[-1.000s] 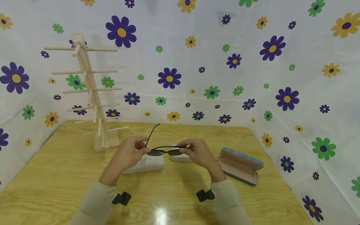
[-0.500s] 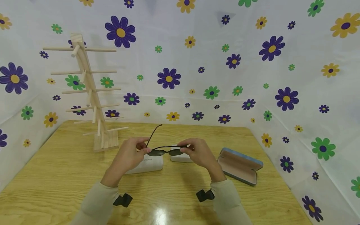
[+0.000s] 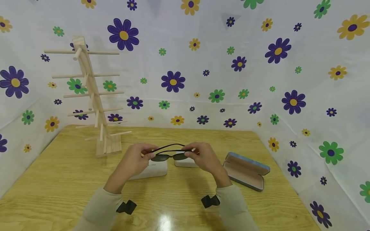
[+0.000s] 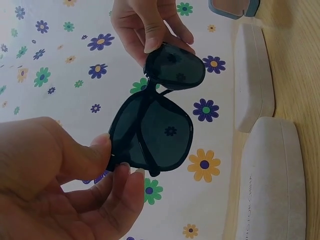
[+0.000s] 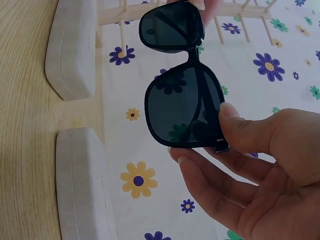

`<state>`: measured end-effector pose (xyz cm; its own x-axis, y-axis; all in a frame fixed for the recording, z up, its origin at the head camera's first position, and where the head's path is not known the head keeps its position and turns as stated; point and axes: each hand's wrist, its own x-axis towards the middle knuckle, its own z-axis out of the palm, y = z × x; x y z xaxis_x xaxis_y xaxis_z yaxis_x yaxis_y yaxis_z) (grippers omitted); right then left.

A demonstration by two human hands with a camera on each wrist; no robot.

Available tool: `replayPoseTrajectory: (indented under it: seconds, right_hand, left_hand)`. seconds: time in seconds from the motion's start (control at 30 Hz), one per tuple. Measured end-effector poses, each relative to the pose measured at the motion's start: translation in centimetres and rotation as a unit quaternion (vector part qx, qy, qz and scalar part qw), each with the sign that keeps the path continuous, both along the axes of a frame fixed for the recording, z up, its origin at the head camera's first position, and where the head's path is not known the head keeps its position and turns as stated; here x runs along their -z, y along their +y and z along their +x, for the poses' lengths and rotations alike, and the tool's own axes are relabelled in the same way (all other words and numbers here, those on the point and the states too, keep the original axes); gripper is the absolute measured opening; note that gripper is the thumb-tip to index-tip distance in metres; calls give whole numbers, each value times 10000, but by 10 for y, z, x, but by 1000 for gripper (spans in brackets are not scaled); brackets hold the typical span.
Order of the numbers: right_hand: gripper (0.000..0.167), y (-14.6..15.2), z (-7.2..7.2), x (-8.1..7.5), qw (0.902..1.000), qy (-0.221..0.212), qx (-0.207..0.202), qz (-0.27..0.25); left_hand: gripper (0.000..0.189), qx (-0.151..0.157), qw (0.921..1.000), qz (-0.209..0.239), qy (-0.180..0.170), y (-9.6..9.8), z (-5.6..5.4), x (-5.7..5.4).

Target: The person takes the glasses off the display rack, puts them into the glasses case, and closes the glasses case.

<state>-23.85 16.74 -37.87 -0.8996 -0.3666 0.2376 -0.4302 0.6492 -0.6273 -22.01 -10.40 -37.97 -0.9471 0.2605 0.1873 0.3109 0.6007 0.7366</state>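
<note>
A pair of black sunglasses (image 3: 160, 157) with dark lenses is held level above the table between both hands. My left hand (image 3: 135, 160) pinches the frame's left corner between thumb and fingers; the left wrist view shows the thumb on the rim beside the lens (image 4: 165, 132). At the opposite corner my right hand (image 3: 204, 156) grips the frame, its thumb against the rim in the right wrist view. Both temples lie folded across behind the lenses. Below and behind the sunglasses sit two pale glasses cases, a left one (image 3: 153, 170) with printing and a right one (image 3: 186, 163).
An open blue glasses case (image 3: 245, 171) with a pinkish lining lies on the right of the wooden table (image 3: 173, 205). Back left stands a wooden peg rack (image 3: 93, 83), bare pegs reaching sideways and forward. Flower-printed cloth (image 3: 199, 64) encloses the table's back and sides.
The left temple, which stuck up and outward, has folded down across the lenses under the left hand's fingers. The right hand has stayed almost in place.
</note>
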Motion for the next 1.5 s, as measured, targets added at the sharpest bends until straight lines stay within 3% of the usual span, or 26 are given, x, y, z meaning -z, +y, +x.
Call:
replayPoseTrajectory:
  seconds: [0.53, 0.97, 1.2, 1.5]
  right_hand:
    - [15, -2, -2, 3, 9993, -221, 232, -213]
    - [16, 4, -2, 2, 9993, -294, 177, -128]
    - [19, 20, -5, -3, 9996, -242, 92, -86]
    - [18, 44, -2, -9, 9977, -486, 327, -344]
  left_hand:
    - [25, 146, 9996, -60, 240, 2, 3, -1]
    - [26, 325, 9994, -6, 72, 2, -1, -2]
    - [25, 417, 9988, 251, 0, 11, -4, 0]
    - [24, 516, 9979, 239, 312, 28, -10, 5]
